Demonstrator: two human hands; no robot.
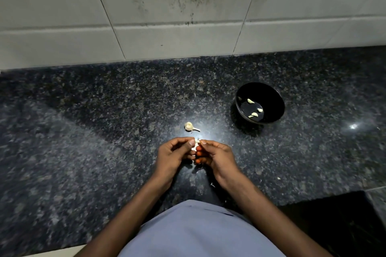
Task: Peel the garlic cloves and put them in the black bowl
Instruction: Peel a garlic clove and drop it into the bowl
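We see the thumb tips of the left hand and right hand pinching one garlic clove above the near counter. We judge it light, firm and slick under brittle skin, best nipped at its ends. Far right, the black bowl holds three peeled cloves; a garlic stem remnant lies between.

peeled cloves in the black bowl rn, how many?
3, all on the floor of the black bowl: far clove, right clove, near clove. None looks hidden.
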